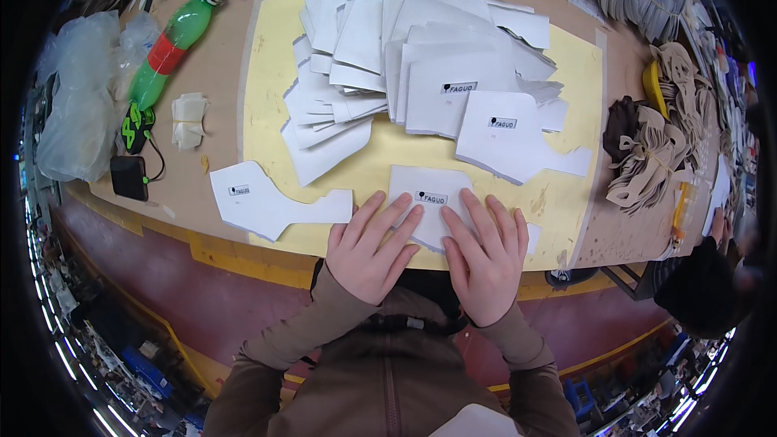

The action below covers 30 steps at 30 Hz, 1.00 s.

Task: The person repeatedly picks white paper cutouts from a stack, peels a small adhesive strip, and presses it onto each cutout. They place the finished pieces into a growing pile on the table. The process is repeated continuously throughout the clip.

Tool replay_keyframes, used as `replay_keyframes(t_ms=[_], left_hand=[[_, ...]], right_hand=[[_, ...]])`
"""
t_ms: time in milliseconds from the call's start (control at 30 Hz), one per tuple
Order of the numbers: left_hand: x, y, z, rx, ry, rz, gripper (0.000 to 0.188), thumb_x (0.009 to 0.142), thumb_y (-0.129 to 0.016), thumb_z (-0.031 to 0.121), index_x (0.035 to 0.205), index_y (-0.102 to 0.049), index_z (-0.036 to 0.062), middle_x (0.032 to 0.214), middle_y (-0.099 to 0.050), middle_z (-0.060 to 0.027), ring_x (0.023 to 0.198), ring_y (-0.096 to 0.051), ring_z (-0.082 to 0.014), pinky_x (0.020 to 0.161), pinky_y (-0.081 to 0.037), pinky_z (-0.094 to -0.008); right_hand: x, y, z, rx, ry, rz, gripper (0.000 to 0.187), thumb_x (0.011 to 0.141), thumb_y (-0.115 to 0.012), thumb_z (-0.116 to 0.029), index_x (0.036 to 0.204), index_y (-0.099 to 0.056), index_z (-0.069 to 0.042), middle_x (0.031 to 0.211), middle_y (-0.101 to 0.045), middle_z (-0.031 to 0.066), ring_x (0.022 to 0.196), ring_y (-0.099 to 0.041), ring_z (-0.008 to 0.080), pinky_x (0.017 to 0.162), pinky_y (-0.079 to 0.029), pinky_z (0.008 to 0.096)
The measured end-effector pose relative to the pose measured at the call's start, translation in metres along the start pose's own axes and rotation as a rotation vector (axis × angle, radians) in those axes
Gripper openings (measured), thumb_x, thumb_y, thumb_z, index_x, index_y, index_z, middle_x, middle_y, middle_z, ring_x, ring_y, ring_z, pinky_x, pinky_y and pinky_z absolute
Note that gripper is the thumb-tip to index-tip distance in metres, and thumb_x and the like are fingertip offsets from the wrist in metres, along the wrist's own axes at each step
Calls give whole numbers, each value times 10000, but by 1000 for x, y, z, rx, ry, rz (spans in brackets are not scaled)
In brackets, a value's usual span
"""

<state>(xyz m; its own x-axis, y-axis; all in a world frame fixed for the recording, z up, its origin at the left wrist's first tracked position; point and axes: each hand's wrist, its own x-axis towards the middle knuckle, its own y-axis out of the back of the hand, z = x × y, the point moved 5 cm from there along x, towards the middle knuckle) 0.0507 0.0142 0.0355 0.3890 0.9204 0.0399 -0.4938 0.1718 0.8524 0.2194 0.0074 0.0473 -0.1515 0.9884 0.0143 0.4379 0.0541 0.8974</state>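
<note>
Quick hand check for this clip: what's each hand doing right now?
Left hand: open, fingertips on the white piece, not gripping it.
Right hand: open, fingers spread, fingertips on the same piece, not gripping it.

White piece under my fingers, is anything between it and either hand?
Nothing visible: the left hand and right hand both appear to touch the white piece directly. The heap of white pieces lies beyond it.
</note>
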Motion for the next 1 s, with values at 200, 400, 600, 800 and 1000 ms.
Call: replay_keyframes(t_ms=[200,400,600,800,1000], left_hand=[[2,-4,5,84,15,-39,510,887,-712,213,1390,-632,200,1461,-546,-47,1327,-492,-319,1032,-381,-458],[3,-5,8,71,47,-70,517,906,-682,193,1417,-605,199,1499,-518,-67,1368,-472,-326,1104,-336,-483],[3,-5,7,61,43,-90,531,917,-669,189,1440,-579,194,1544,-480,-83,1395,-457,-332,1124,-312,-494],[2,-7,6,61,51,-108,520,936,-643,202,1450,-566,198,1553,-471,-84,1405,-449,-327,1129,-304,-499],[2,-7,6,86,42,-108,508,952,-622,213,1456,-561,203,1563,-461,-82,1413,-442,-320,1136,-296,-502]], right_hand=[[0,-4,-6,-136,7,-72,483,860,-710,-150,1336,-667,-221,1518,-508,46,1394,-439,328,1168,-251,595],[2,-1,-9,-79,16,-99,462,852,-704,-94,1297,-692,-217,1506,-515,90,1401,-440,356,1181,-199,625],[1,-2,-9,-73,5,-99,455,860,-701,-98,1301,-689,-208,1508,-512,96,1407,-440,362,1192,-182,621],[0,-2,-10,-108,35,-81,475,858,-714,-153,1327,-666,-204,1508,-513,83,1386,-464,356,1164,-236,638],[0,-3,-9,-95,34,-87,478,861,-708,-155,1335,-663,-200,1515,-503,86,1388,-460,358,1163,-227,646]])
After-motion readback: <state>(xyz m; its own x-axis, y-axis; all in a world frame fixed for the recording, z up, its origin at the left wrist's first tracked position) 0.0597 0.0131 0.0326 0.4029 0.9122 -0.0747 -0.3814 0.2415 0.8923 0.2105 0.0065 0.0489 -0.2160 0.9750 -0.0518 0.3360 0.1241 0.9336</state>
